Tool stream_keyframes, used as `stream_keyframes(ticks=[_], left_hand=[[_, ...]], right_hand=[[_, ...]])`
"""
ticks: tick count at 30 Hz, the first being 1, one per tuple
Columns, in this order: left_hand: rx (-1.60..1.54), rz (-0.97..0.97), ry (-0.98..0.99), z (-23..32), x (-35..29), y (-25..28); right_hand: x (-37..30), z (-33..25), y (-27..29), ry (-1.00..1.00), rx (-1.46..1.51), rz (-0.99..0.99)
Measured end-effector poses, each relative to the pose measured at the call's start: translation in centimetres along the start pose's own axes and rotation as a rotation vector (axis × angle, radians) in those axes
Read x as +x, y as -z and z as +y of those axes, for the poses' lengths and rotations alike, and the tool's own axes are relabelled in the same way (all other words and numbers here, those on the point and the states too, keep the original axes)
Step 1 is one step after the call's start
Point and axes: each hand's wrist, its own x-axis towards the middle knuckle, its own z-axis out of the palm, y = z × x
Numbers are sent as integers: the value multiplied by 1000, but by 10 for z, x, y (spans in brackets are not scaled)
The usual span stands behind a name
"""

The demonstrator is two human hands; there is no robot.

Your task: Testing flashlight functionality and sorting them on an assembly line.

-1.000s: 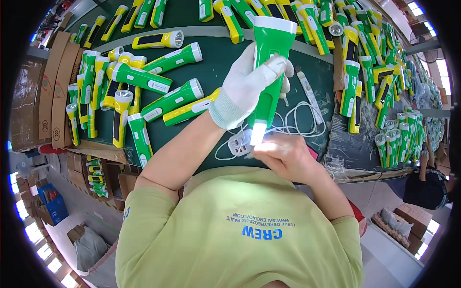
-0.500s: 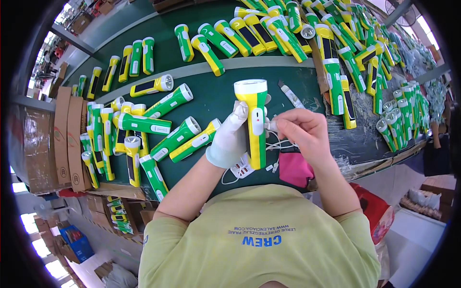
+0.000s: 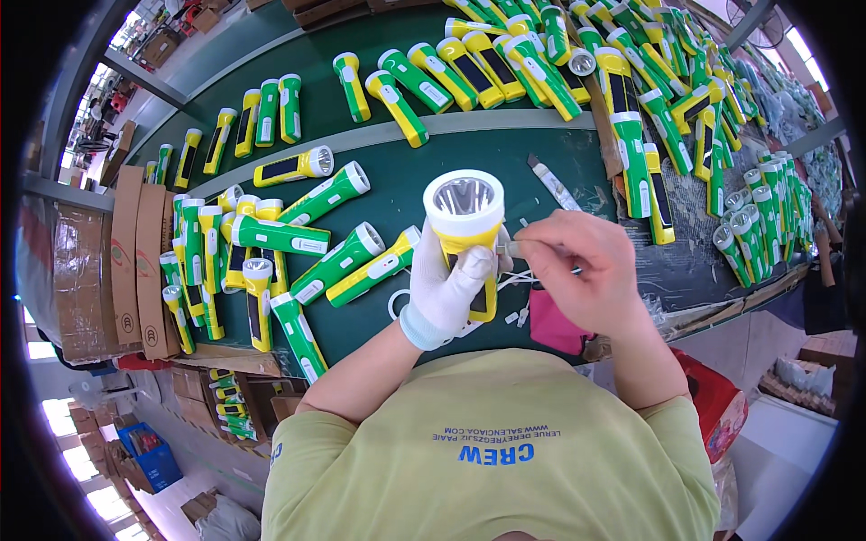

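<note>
My left hand (image 3: 446, 293), in a white glove, is wrapped round a yellow and green flashlight (image 3: 464, 212). The flashlight stands tilted, its white-rimmed lens facing up toward me, and the fingers hide much of its body. At its right side my bare right hand (image 3: 586, 266) pinches a small cable plug (image 3: 511, 250) between thumb and fingertips. Whether the plug touches the flashlight I cannot tell. White cable (image 3: 519, 277) runs below that hand. Several more flashlights (image 3: 341, 261) lie on the green table just left of the gloved hand.
A utility knife (image 3: 554, 184) lies beyond my right hand, and a pink cloth (image 3: 552, 323) sits near the table edge. Flashlights (image 3: 636, 167) crowd the right and far side. Cardboard sheets (image 3: 124, 261) stand at the left. A red stool (image 3: 708, 397) is at lower right.
The flashlight has tipped from showing its side with the port to showing its lens. My left thumb now lies across its front. The right hand stays close beside it, its fingers turned slightly.
</note>
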Motion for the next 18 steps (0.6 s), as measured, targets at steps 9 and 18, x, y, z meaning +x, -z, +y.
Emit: stream_keyframes(ticks=[9, 18], left_hand=[[64, 23, 0, 9, 13, -9], [-155, 22, 276, 14, 13, 13]], right_hand=[[12, -3, -5, 166, -225, 124], [-21, 21, 11, -231, -5, 246]])
